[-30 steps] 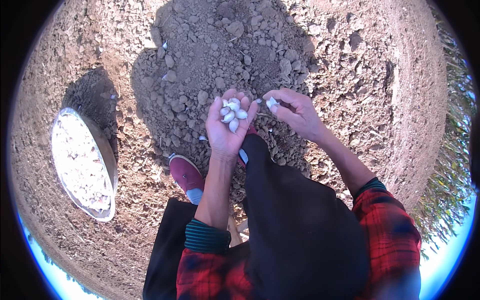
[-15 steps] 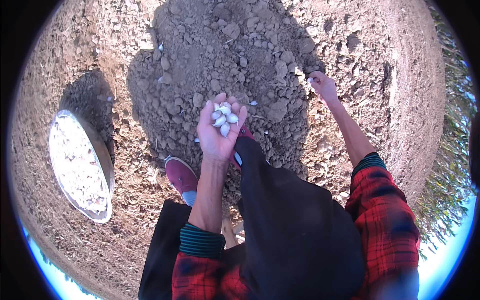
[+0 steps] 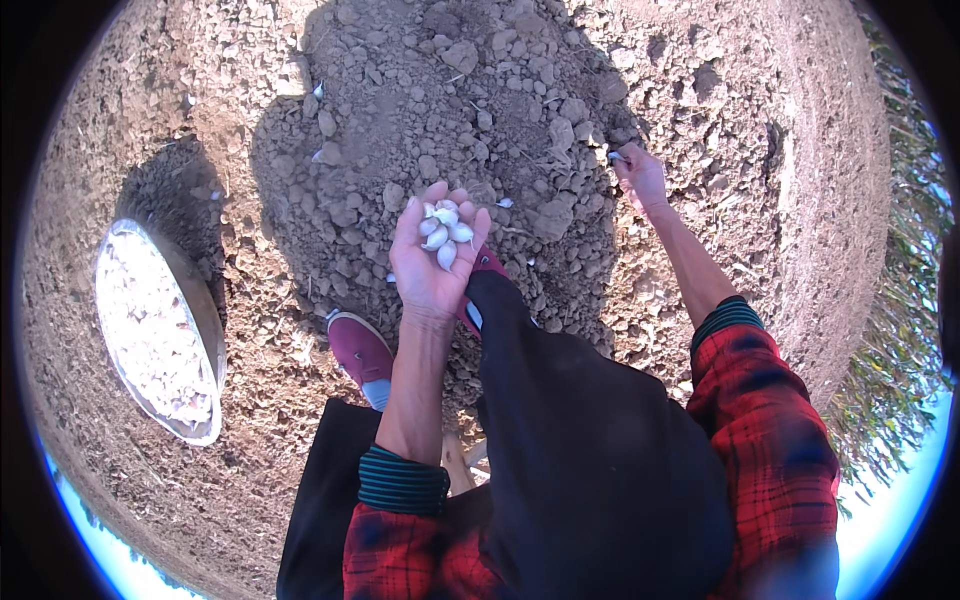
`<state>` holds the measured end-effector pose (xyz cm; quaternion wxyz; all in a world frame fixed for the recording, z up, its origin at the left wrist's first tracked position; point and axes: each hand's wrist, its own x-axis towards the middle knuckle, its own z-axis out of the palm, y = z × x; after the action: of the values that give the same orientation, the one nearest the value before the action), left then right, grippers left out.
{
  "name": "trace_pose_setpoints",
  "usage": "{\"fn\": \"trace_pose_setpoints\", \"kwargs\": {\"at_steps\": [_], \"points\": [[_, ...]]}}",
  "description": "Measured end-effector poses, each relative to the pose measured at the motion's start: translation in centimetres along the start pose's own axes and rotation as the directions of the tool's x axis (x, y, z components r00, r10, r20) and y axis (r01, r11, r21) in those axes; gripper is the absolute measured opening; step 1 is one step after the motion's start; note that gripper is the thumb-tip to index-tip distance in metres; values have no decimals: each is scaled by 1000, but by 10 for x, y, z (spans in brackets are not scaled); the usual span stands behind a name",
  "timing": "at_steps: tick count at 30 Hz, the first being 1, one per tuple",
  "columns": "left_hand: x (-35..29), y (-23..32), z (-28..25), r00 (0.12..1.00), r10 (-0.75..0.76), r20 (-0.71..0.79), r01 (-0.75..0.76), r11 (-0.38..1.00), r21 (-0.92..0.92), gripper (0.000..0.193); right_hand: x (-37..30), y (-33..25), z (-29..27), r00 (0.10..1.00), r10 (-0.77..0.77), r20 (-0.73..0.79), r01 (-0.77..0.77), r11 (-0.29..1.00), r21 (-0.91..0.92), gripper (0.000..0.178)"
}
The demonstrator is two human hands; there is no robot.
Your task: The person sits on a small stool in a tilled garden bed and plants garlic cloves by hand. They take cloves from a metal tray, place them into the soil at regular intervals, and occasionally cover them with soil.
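Several white garlic cloves (image 3: 446, 232) lie in a small heap in the cupped palm of my left hand (image 3: 430, 270), which is turned up in front of my knees with its fingers curled around them. Out to the right, my right hand (image 3: 643, 180) pinches a single garlic clove (image 3: 616, 156) between thumb and fingertips, close over the soil at the edge of my shadow. Other single cloves, such as one pale clove (image 3: 505, 203) just right of my left fingers, lie spaced out on the cloddy ground.
To the left stands a wide metal basin (image 3: 205, 300) full of whitish cloves, bright in the sun. My maroon shoe (image 3: 360, 345) rests on the soil below my left hand. Dry clods (image 3: 460, 57) cover the shaded ground. Green plants (image 3: 900, 300) line the far right.
My right hand has shifted slightly left, and the clove in its fingertips now points outward at a different angle. The left hand with its cloves has hardly moved.
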<state>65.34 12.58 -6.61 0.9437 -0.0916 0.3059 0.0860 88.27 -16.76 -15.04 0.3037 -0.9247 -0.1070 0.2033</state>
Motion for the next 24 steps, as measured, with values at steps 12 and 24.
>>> {"fn": "trace_pose_setpoints", "kwargs": {"at_steps": [12, 24], "points": [[0, -3, 10, 999, -38, 6, 37, 992, 121, 43, 0, -91, -23, 963, 20, 269, 199, 619, -760, 7], [-2, -8, 7, 991, 85, -101, -54, 958, 282, 42, -91, -248, 55, 769, -543, 337, 602, 792, -98, 17]]}}
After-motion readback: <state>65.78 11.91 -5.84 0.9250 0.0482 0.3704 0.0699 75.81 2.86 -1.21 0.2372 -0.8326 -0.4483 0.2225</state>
